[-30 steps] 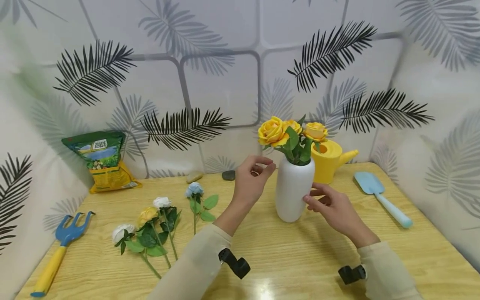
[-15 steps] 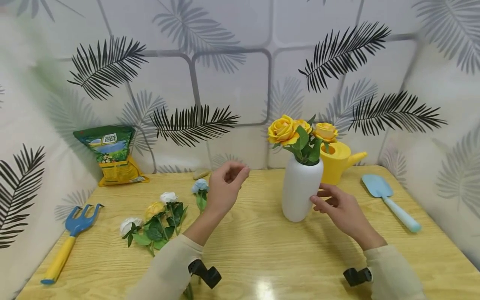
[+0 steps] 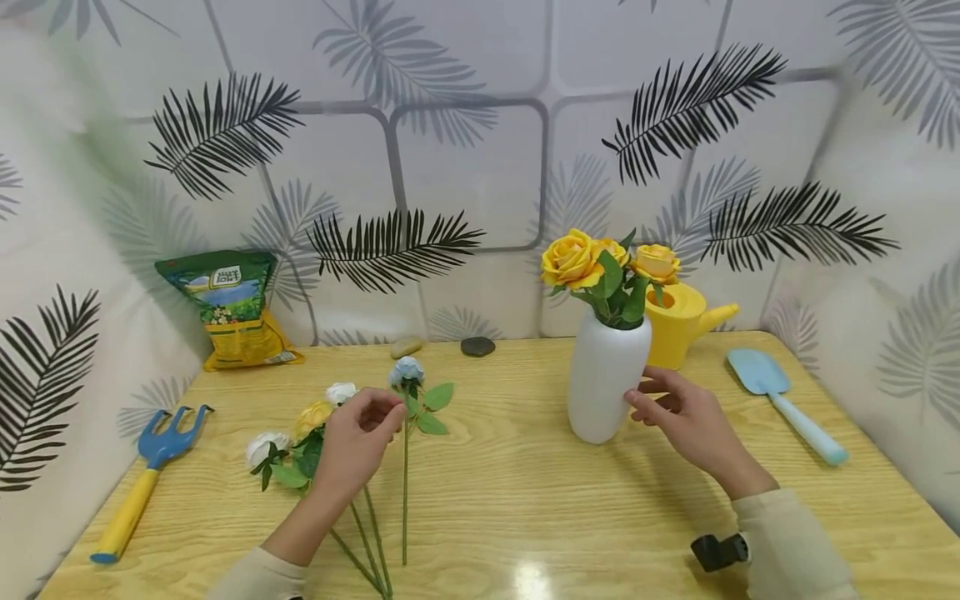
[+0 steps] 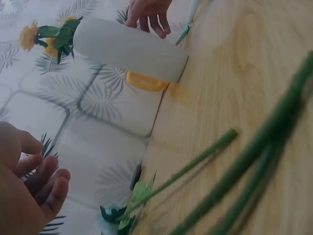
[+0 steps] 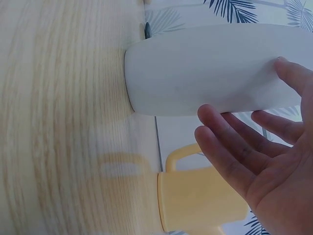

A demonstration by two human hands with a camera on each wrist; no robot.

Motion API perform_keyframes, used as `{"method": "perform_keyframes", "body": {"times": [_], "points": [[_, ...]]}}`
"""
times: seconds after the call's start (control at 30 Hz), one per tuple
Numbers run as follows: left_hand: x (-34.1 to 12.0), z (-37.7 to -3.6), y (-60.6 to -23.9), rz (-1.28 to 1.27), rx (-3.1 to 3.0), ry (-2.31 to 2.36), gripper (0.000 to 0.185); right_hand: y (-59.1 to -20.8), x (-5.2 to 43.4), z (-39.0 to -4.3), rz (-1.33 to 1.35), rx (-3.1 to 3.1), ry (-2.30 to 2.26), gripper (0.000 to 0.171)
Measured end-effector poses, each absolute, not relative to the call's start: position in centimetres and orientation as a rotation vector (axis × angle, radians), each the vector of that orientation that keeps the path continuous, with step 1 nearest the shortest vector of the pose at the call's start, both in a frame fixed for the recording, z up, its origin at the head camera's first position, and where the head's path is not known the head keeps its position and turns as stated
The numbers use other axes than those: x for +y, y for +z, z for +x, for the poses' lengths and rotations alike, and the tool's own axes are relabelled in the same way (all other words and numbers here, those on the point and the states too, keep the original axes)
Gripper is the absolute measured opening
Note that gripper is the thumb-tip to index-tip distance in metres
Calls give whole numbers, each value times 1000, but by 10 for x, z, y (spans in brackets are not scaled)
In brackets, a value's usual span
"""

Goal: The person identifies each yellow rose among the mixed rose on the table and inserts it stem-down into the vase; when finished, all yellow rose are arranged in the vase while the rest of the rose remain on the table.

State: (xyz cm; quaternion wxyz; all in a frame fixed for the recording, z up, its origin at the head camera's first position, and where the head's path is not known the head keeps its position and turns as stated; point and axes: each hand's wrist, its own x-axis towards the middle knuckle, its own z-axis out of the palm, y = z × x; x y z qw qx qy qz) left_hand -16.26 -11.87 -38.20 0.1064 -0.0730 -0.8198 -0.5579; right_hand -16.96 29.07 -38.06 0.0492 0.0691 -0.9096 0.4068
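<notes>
A pale wooden table (image 3: 525, 500) stands against palm-leaf wallpaper. From the head camera, the left hand (image 3: 358, 440) has left the white vase (image 3: 606, 383) and dropped over the loose roses (image 3: 315, 433), beside the blue rose (image 3: 407, 372), fingers loosely curled around nothing; another stem looks about to be picked. The right hand (image 3: 684, 421) still steadies the vase with relaxed fingers. Left wrist: open fingers (image 4: 46, 183) hover above green stems (image 4: 254, 161). Right wrist: fingertips (image 5: 288, 73) touch the vase wall (image 5: 205, 68), with the yellow watering can (image 5: 200, 200) behind.

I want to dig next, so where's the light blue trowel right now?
In the head view the light blue trowel lies at the table's right side, beside the yellow watering can.
</notes>
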Motion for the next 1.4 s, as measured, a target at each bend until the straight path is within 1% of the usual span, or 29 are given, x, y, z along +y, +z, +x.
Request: {"method": "perform_keyframes", "body": {"times": [0.27, 0.43, 0.63, 1.0, 1.2, 1.4], "points": [[-153, -148, -385, -25, -2522, -1466, 15, -383, 292, -170, 202, -2776, 1256, 63], [-167, -143, -389, 90, -2676, -1266, 18, -381, 292, -171, 207, -2776, 1266, 64], [-177, -142, -397, 117, -2806, -1173, 22, -380, 292, -171, 204, -2783, 1268, 64], [-181, -146, -407, 162, -2820, -1077, 30, -380, 292, -171, 212, -2782, 1263, 63], [-180, -147, -411, 136, -2800, -1038, 31, -381, 293, -172, 221, -2776, 1252, 63], [-182, -152, -415, 193, -2735, -1142, 29, -381, 293, -172, 218, -2779, 1255, 63]]}}
